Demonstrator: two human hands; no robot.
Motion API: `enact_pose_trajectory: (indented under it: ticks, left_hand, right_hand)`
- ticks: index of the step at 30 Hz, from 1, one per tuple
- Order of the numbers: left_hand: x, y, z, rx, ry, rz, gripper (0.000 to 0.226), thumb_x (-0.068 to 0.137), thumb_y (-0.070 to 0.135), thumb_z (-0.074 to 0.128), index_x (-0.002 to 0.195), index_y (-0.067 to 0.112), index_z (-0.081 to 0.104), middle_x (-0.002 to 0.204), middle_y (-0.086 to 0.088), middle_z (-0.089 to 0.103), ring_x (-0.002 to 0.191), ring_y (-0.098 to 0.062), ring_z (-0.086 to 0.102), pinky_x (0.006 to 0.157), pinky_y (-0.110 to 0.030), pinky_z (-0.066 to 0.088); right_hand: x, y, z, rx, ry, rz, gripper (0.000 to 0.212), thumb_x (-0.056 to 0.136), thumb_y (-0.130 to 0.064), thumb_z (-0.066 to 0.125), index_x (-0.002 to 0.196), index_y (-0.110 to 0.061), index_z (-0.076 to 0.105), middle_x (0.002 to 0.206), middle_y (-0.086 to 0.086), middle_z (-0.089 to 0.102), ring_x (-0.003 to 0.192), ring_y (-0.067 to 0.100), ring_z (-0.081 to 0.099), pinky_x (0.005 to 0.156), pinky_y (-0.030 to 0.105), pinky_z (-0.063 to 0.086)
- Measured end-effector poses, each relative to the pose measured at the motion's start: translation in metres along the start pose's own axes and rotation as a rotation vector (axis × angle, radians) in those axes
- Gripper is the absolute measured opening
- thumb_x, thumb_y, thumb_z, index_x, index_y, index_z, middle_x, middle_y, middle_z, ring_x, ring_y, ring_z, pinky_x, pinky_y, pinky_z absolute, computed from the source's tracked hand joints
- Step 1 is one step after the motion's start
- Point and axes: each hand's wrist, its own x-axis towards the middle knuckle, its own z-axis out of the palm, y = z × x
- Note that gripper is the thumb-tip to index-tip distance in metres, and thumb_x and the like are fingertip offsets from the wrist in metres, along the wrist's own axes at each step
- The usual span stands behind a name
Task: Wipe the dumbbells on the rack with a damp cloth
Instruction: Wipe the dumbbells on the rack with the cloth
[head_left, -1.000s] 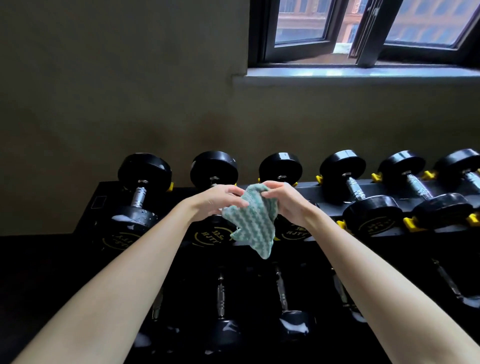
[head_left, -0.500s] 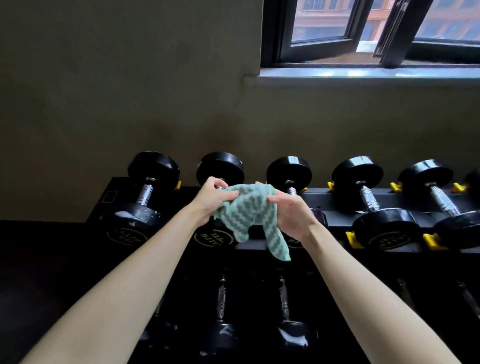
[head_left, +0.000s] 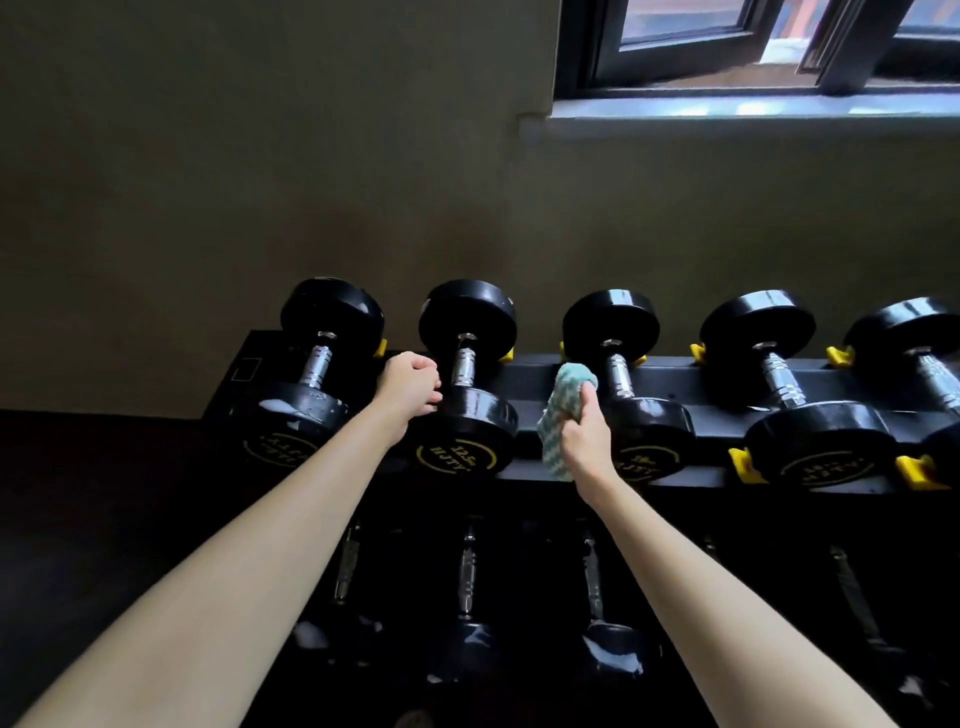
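Observation:
Several black dumbbells with chrome handles lie across the top tier of a black rack. My right hand grips a green-and-white zigzag cloth, bunched, in the gap between the second dumbbell and the third dumbbell. My left hand has its fingers curled against the near head of the second dumbbell, on its left side. The leftmost dumbbell shows wet patches on its near head.
A lower tier holds more dumbbells in deep shadow under my forearms. Yellow cradles separate the weights on the rack's right part. A bare wall rises behind, with a window sill at the upper right.
Both hands held the cloth together before. Now my left hand has let go and moved to the second dumbbell, while my right hand alone keeps the cloth.

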Motion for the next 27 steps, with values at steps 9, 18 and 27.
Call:
enact_pose_trajectory:
  ticks: [9,18,27]
  left_hand:
    - [0.038,-0.045,-0.035,0.074,-0.127,-0.12,0.044,0.094,-0.004,0.031,0.133,0.007,0.046,0.108,-0.011,0.059,0.087,-0.011,0.064,0.075,-0.024,0.049]
    - [0.056,-0.036,-0.059,0.045,-0.321,-0.157,0.041,0.09,-0.01,0.025,0.124,-0.001,0.047,0.119,-0.022,0.058,0.075,-0.022,0.062,0.051,-0.019,0.054]
    - [0.069,-0.028,-0.057,-0.073,-0.286,-0.209,0.04,0.099,0.006,0.022,0.135,-0.002,0.038,0.125,-0.025,0.056,0.112,-0.035,0.058,0.07,-0.029,0.049]
  right_hand:
    - [-0.023,0.006,0.073,-0.013,0.101,0.175,0.07,0.084,0.015,0.025,0.147,-0.016,0.025,0.143,0.014,0.041,0.125,0.03,0.042,0.094,0.028,0.034]
    - [-0.046,-0.012,0.127,-0.414,0.29,-0.395,0.042,0.063,0.005,0.031,0.097,-0.004,0.054,0.097,0.013,0.052,0.098,0.031,0.046,0.08,0.043,0.045]
    - [-0.065,-0.043,0.162,-0.048,0.087,-0.224,0.026,0.082,-0.004,0.044,0.102,-0.005,0.06,0.1,0.01,0.062,0.094,0.017,0.053,0.075,0.013,0.033]
